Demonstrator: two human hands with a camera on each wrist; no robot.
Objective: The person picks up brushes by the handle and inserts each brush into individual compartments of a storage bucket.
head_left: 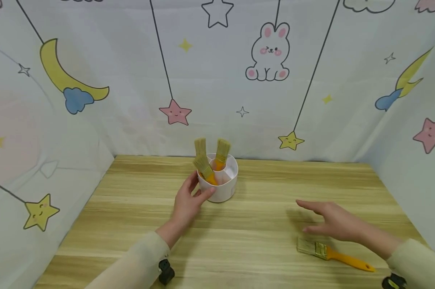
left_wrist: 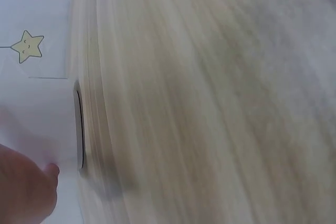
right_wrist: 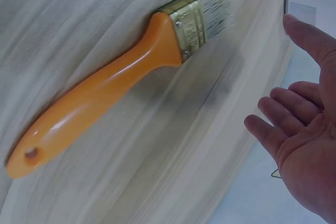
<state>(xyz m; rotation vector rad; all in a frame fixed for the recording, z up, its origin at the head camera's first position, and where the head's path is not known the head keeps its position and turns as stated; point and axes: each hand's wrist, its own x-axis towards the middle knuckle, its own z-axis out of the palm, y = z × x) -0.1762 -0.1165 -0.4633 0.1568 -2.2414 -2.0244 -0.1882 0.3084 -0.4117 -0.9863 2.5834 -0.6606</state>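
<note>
A white round divided holder [head_left: 226,192] stands toward the back of the wooden table, with several paintbrushes upright in it, bristles up. One of these, a paintbrush [head_left: 204,168] with an orange handle, leans left at its front. My left hand [head_left: 188,202] grips the holder's left front side, thumb in front and fingers round the left; part of this hand shows in the left wrist view. Another orange-handled paintbrush [right_wrist: 113,85] lies flat at the table's right. Just beyond it, my right hand [head_left: 334,220] is held over the table, fingers extended and holding nothing, palm visible in the right wrist view.
The wooden table [head_left: 261,241] meets a white cloth backdrop [head_left: 217,80] at the back and both sides, printed with stars, moons and a rabbit. The holder stands near the back edge. Dark wrist devices sit on both sleeves.
</note>
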